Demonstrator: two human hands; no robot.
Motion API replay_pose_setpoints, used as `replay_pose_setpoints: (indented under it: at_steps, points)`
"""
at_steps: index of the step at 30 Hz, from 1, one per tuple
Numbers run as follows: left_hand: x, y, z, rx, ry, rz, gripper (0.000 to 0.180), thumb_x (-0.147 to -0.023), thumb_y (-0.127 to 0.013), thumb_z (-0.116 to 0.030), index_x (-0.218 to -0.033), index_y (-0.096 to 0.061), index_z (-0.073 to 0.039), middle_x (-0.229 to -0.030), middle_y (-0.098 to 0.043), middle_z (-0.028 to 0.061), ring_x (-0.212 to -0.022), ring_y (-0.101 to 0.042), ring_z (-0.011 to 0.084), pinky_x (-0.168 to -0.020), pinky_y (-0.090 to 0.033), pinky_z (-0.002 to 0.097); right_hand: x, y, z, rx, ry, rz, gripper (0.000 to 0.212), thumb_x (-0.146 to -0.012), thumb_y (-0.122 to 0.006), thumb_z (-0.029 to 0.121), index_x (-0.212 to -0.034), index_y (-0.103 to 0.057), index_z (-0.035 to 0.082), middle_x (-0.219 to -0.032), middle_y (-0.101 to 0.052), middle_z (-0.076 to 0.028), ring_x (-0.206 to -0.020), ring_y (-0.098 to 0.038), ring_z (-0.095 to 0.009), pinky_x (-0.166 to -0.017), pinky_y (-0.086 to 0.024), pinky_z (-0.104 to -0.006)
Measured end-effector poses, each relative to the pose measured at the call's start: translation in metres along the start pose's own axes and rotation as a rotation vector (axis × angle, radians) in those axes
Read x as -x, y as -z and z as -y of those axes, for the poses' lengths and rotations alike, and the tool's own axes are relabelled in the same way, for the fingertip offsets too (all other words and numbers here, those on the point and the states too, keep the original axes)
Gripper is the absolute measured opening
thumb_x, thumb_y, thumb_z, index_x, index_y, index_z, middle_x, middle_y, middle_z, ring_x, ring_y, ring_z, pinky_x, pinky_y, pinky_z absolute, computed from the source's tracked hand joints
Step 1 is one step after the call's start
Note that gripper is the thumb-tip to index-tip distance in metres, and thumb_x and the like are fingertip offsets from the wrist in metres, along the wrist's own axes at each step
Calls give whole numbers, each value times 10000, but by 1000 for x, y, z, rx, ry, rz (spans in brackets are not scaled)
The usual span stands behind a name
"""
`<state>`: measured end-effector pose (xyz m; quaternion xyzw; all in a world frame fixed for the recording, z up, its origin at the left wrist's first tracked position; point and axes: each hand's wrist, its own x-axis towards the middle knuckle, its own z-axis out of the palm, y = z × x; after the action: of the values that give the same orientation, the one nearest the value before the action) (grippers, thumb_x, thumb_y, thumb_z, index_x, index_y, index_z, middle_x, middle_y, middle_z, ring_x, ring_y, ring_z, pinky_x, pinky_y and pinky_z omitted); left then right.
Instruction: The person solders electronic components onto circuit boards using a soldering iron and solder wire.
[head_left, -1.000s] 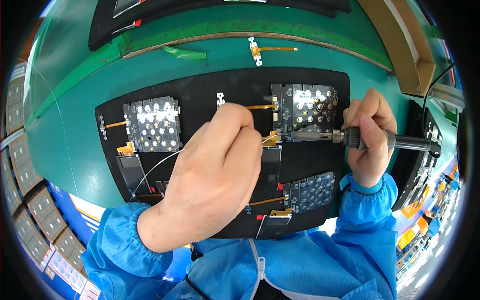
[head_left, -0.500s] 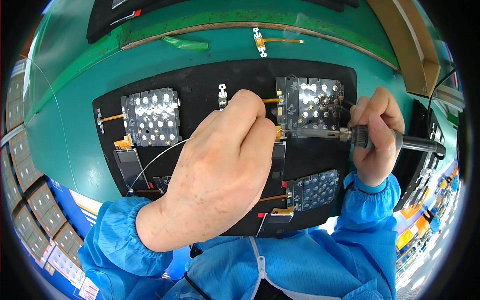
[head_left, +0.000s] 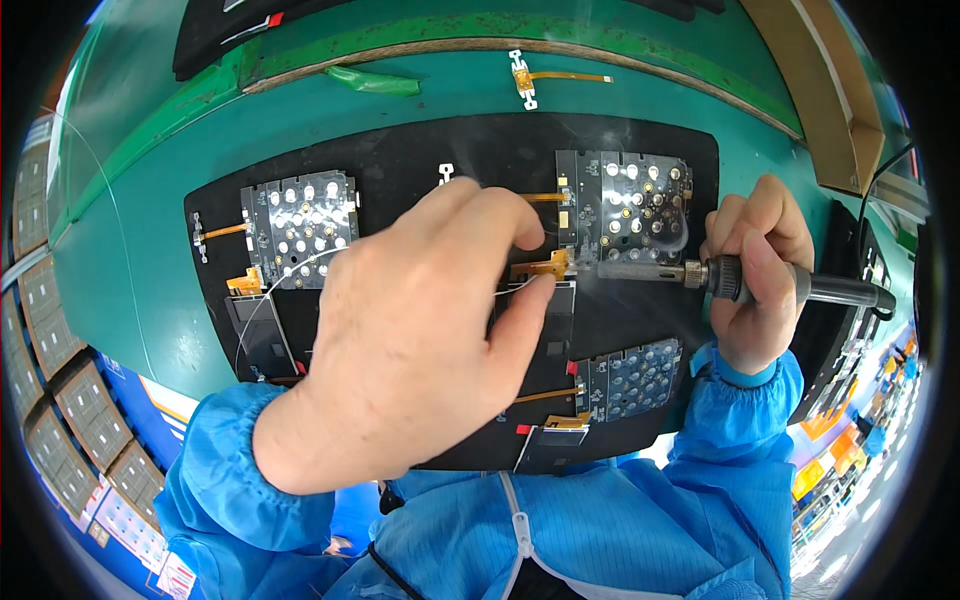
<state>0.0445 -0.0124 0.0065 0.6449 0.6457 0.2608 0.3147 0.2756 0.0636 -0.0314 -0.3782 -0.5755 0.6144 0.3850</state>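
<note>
My right hand (head_left: 757, 270) grips a soldering iron (head_left: 725, 277) with a black handle, pointing left. Its tip is at the orange flex connector (head_left: 550, 265) on the left edge of the upper right circuit board (head_left: 625, 207), a keypad board with round silvery contacts. Over the middle of the mat, my left hand (head_left: 420, 320) has its thumb and index finger apart at the tips. A thin solder wire (head_left: 297, 268) passes beneath this hand and comes out by the thumb, near the connector. A dark display (head_left: 560, 315) below the connector is partly hidden by the hand.
The black mat (head_left: 400, 145) also carries an upper left keypad board (head_left: 300, 230) and a lower right one (head_left: 635, 380). A loose flex strip with a white bracket (head_left: 524, 80) lies beyond it on the green table (head_left: 130, 290). A cardboard box (head_left: 815, 90) stands at far right.
My left thumb and index finger have spread apart, uncovering the orange connector. The hand and the wire have shifted slightly. The iron stays nearly in place, with faint smoke above.
</note>
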Motion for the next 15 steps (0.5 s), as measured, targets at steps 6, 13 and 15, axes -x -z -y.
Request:
replay_pose_setpoints:
  at_steps: [6,13,15]
  points:
    - [-10,6,3,10,78,87,129,-745,-733,-30,-842,-657,10,-524,-309,15,-491,-302,126,-485,-244,319,0,-5,0,-38,18,-17,205,-838,-591,197,-764,-450,66,-680,-422,-4,-612,-344,-75,-551,-255,-241]
    - [-18,5,2,-4,138,125,101,-750,-712,-73,-743,-667,17,-470,-292,25,-440,-277,138,-462,-220,346,-1,-5,2,-110,25,4,206,-842,-599,198,-769,-469,56,-680,-451,-19,-632,-357,-75,-563,-250,-239]
    - [-20,6,2,-3,148,143,109,-749,-710,-81,-741,-667,19,-466,-299,28,-431,-282,138,-456,-220,347,-2,-4,-1,-87,63,-42,207,-843,-600,201,-773,-470,56,-687,-455,-25,-643,-362,-78,-573,-255,-241]
